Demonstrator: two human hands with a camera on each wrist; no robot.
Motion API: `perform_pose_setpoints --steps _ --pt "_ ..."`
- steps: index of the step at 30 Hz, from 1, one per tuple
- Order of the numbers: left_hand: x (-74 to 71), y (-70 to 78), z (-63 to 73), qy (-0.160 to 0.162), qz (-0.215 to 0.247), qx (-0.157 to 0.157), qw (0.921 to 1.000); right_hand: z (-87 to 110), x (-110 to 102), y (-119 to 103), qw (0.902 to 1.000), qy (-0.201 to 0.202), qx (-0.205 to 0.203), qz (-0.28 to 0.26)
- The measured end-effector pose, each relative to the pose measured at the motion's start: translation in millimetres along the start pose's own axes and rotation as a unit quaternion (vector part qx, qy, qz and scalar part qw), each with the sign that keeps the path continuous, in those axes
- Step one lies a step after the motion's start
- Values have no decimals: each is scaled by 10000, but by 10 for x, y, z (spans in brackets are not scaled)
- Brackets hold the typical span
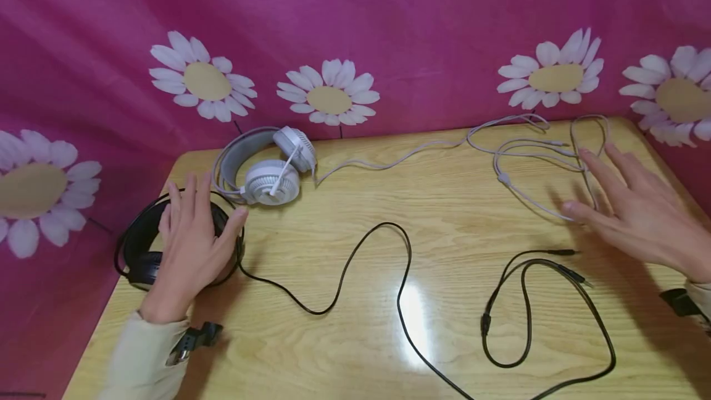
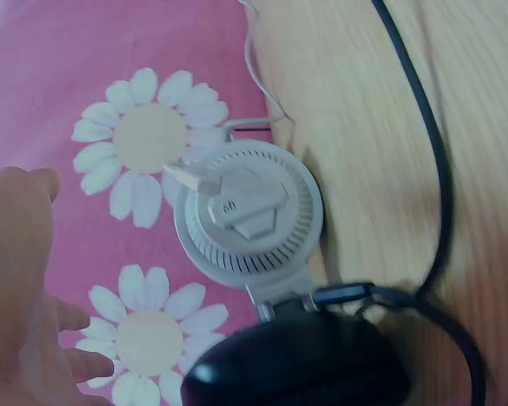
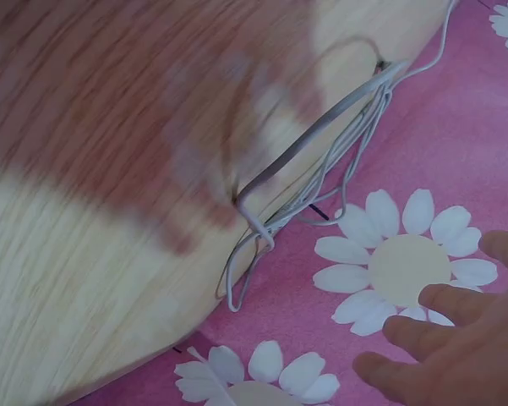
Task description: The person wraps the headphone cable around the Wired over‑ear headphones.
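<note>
My left hand (image 1: pixel 191 245), its fingers spread, is over a pair of black headphones (image 1: pixel 143 267) at the table's left edge and hides part of them. It grips nothing; whether it touches them I cannot tell. Just behind lies a white headset (image 1: pixel 272 183) with a short boom microphone, its ear cup (image 2: pixel 249 224) facing up in the left wrist view. On the right, my right hand (image 1: pixel 639 208) hovers with straight fingers beside the loops of the white headset's cable (image 1: pixel 505 179). That cable (image 3: pixel 321 127) also shows in the right wrist view, apart from the fingers.
A black cable (image 1: pixel 408 264) winds from the black headphones across the wooden table (image 1: pixel 355 350), splitting into two plugs (image 1: pixel 563 252) at the right. Pink cloth (image 1: pixel 422 36) printed with daisies hangs along the back and sides.
</note>
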State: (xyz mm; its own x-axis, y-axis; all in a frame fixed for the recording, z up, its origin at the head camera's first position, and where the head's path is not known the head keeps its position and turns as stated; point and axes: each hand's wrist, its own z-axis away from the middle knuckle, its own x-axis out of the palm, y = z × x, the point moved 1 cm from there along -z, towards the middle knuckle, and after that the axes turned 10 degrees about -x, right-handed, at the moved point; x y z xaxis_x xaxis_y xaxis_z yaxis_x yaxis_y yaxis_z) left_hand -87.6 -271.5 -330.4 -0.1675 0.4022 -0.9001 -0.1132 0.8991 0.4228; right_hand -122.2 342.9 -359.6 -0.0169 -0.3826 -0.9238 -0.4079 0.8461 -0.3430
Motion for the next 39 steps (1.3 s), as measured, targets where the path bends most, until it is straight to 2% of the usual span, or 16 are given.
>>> perform_pose_setpoints --steps 10,17,24,29,39 --pt "55 223 -84 4 566 50 9984 -120 22 -118 9997 13 -37 -251" --pt "121 311 -165 -232 714 92 9971 -226 58 -201 9990 -13 -86 -446" --pt "153 300 -255 -490 417 159 9978 -304 79 -282 9981 -98 -58 -601" --pt "159 269 -387 -631 3 297 9976 -357 122 -311 9975 -126 -131 -688" --pt "133 170 -700 -1038 -667 -19 9924 -468 204 -372 9970 39 -380 -674"
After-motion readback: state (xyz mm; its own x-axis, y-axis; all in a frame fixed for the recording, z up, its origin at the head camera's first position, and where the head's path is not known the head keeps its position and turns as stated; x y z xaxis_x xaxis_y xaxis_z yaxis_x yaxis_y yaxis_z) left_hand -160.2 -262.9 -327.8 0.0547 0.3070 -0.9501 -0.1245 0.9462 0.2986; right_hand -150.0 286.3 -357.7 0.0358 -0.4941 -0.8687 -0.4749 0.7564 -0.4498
